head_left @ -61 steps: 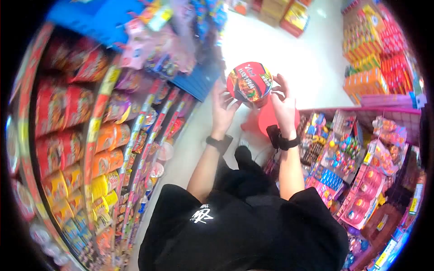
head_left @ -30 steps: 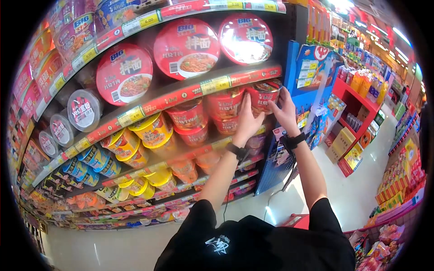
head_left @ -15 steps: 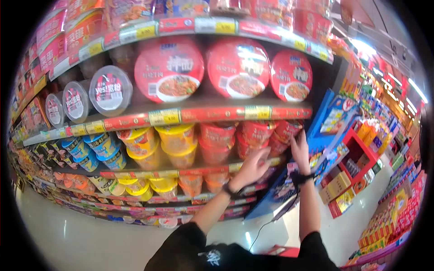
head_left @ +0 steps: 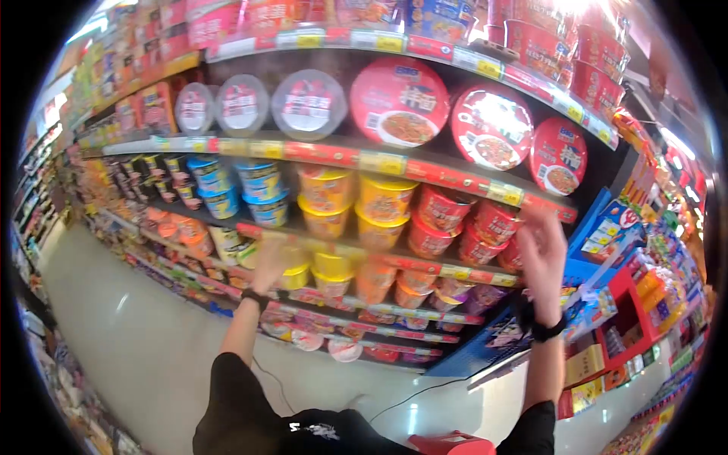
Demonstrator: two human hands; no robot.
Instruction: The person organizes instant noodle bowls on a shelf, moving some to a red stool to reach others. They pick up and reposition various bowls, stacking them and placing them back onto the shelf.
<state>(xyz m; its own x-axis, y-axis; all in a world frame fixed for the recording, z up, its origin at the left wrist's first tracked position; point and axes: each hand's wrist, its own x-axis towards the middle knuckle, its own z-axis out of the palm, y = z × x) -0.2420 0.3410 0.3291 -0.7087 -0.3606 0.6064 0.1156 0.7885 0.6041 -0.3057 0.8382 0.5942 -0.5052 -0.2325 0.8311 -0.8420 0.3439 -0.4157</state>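
My left hand (head_left: pixel 271 262), smeared by motion, is in front of the lower shelf beside the yellow-lidded noodle tubs (head_left: pixel 332 267). Its fingers are too blurred to read. Raised at the right end of the rack, my right hand (head_left: pixel 543 250) has its fingers stretched out and nothing visible in it. Behind that hand stand stacked red noodle tubs (head_left: pixel 494 224), one of them partly hidden by it. Yellow noodle tubs (head_left: pixel 387 199) and blue noodle tubs (head_left: pixel 260 182) continue the row leftward. I cannot tell whether either hand touches a tub.
Above are large red noodle bowls (head_left: pixel 400 102) and clear-lidded bowls (head_left: pixel 309 104) on edge. A shelf rail with price tags (head_left: pixel 455 179) runs across. At right stand a blue display panel (head_left: pixel 607 227) and a red display frame (head_left: pixel 635 307). Cables (head_left: pixel 432 390) cross the floor.
My left hand has swung left from the red tubs to the yellow-lidded ones. My right hand has come away from the end red tubs, fingers now extended. The view has turned left and down.
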